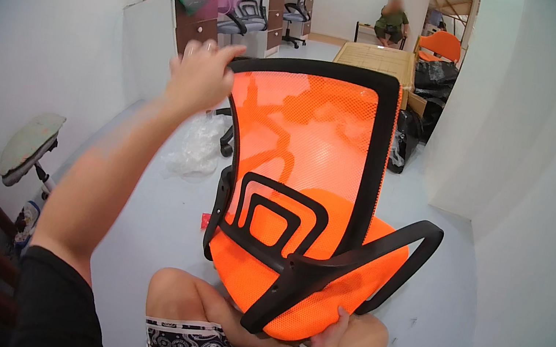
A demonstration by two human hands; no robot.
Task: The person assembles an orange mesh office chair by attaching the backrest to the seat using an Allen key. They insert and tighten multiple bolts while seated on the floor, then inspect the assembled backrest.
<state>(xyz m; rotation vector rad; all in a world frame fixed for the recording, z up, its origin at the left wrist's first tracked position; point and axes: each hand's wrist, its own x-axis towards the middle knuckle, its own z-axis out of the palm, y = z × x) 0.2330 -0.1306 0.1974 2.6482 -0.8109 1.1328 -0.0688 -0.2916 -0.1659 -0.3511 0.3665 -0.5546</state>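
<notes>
An orange mesh office chair (333, 135) with a black frame stands tilted before me, above my crossed legs. Its backrest has a black lumbar support (282, 220), and a black looped armrest (420, 251) sticks out on the right. My left hand (202, 75) is at the backrest's upper left corner, fingers spread, with the index finger reaching toward the frame; whether it touches is unclear. Down at the near edge of the orange seat (308, 320), my right hand (332, 332) grips the padding, thumb on top and the other fingers hidden.
Crumpled clear plastic (197, 148) lies on the floor left of the chair. A cardboard box (376, 58) and black plastic bags (417, 124) are behind it, near another orange chair (440, 46). A small stool (31, 145) stands left. A person (391, 24) sits at the far wall.
</notes>
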